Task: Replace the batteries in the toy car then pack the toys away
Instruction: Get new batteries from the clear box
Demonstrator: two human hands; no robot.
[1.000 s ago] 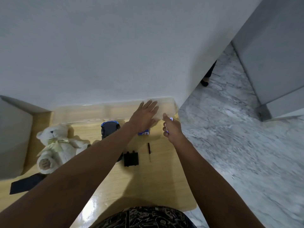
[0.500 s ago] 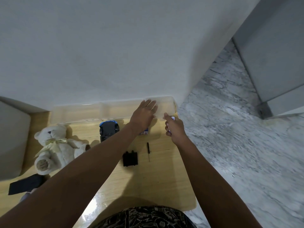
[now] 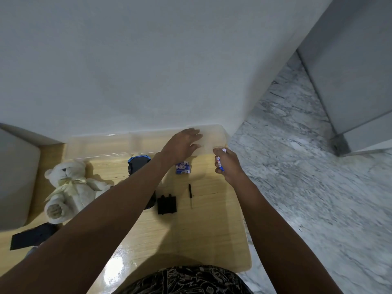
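My left hand point(image 3: 184, 145) rests flat, fingers spread, on the right end of a long translucent plastic box point(image 3: 101, 145) against the wall. My right hand point(image 3: 228, 165) is closed around blue and white batteries point(image 3: 219, 162), just right of the box's front corner. Two more blue batteries point(image 3: 182, 168) lie on the wooden table below my left hand. The blue and black toy car point(image 3: 137, 164) sits partly hidden behind my left forearm. Its black battery cover point(image 3: 167, 204) and a small black screwdriver point(image 3: 190, 193) lie nearer to me.
A white teddy bear point(image 3: 67, 187) lies at the table's left. A flat black object point(image 3: 31, 235) sits at the front left. The wooden table point(image 3: 201, 240) ends at the right over a marble floor point(image 3: 307, 187). A white wall point(image 3: 148, 71) rises behind the box.
The view has shifted slightly. My left hand has slid a little farther onto the box, uncovering the two batteries on the table. My right hand stays closed by the box corner.
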